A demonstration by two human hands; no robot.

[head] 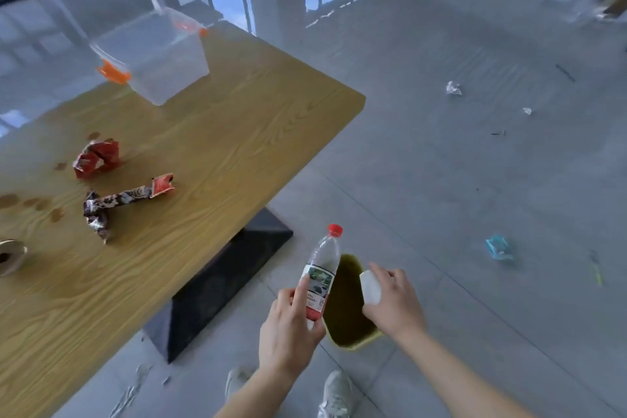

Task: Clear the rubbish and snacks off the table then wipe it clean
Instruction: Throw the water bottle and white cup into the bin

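Note:
My left hand [290,326] grips a clear plastic bottle [320,275] with a red cap, held over the left rim of a yellow-green bin [349,344] on the floor. My right hand [393,302] holds a white cup-like object [370,287] above the bin's opening. On the wooden table [217,153] to the left lie a crumpled red wrapper [97,159], a twisted brown and red wrapper [118,202], and several brown round spots or chips [32,203]. A roll of tape [10,256] sits at the left edge.
A clear plastic box [156,54] with orange clips stands at the table's far end. The table's black base [220,282] is beside the bin. Scraps of white paper [453,88] and a blue wrapper [498,247] lie on the grey floor. My shoes [336,394] are below.

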